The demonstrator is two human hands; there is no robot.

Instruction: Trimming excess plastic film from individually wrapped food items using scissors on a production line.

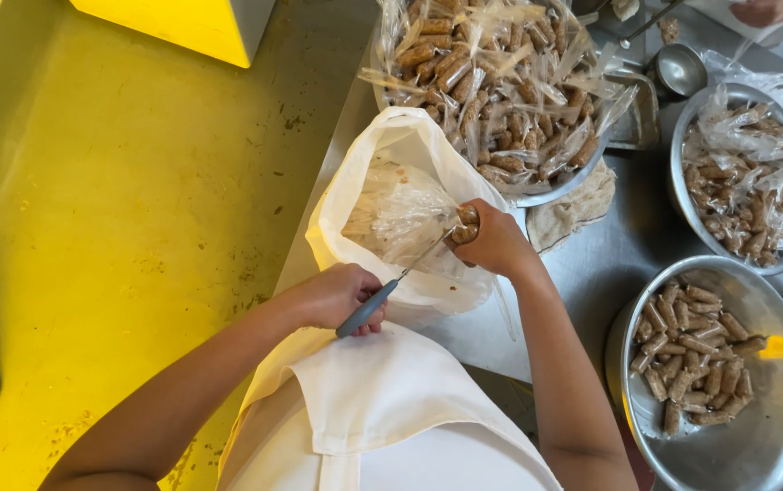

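Observation:
My left hand (341, 295) grips the grey handle of a thin-bladed tool (382, 295), probably a knife or scissors, whose metal tip reaches my right hand. My right hand (491, 238) pinches a clear plastic packet (409, 214) of small brown rolls by its neck. Both hands work over a white bag (382, 155) lined with clear plastic, at the edge of a steel table (628, 245).
A large steel bowl (546, 193) heaped with wrapped brown rolls stands behind the bag. Another bowl of wrapped rolls (750, 182) is at the right, and a bowl of unwrapped rolls (746, 436) at the lower right. Yellow floor (119, 200) lies left. Another person's hand (768, 11) shows top right.

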